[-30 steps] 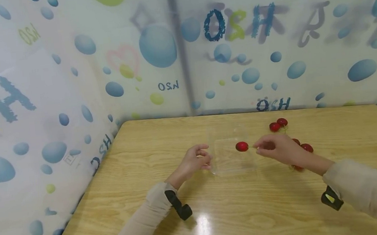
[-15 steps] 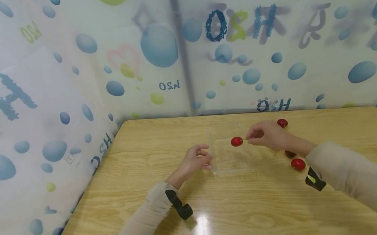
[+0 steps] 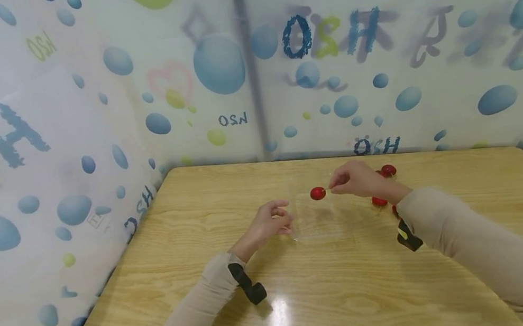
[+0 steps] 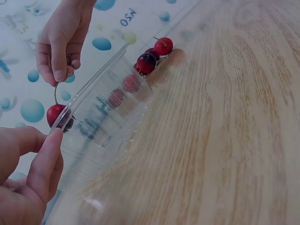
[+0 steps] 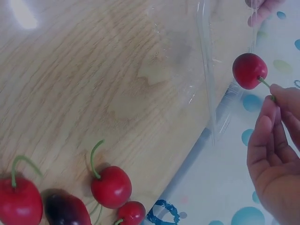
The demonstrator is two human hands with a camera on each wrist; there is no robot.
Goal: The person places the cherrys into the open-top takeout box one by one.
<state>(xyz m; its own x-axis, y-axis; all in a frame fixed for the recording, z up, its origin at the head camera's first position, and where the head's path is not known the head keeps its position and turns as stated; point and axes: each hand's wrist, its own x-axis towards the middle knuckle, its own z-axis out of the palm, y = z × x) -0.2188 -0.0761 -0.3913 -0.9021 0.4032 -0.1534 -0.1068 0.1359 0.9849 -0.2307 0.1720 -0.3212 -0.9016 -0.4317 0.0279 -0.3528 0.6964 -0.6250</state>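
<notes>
A red cherry (image 3: pixel 317 194) hangs by its green stem over a clear plastic box (image 4: pixel 92 84). My right hand (image 3: pixel 358 179) pinches that stem (image 5: pixel 264 82) between thumb and fingertips. At the box's left side, my left hand (image 3: pixel 270 221) holds the rim between thumb and finger, as the left wrist view shows. In that view the held cherry (image 4: pixel 55 115) appears beyond the rim, partly seen through the plastic. Several more cherries (image 5: pixel 111 187) with green stems lie on the table to the right of the box, partly hidden by my right arm in the head view.
The wooden table (image 3: pixel 189 207) runs back to a wall (image 3: pixel 177 87) covered in a blue and green bubble print. One loose cherry (image 5: pixel 65 210) is much darker than its neighbours. Black straps (image 3: pixel 248 286) with cameras sit on both wrists.
My right hand has carried the cherry leftward and slightly away from me, farther over the box. The left hand has stayed at the rim.
</notes>
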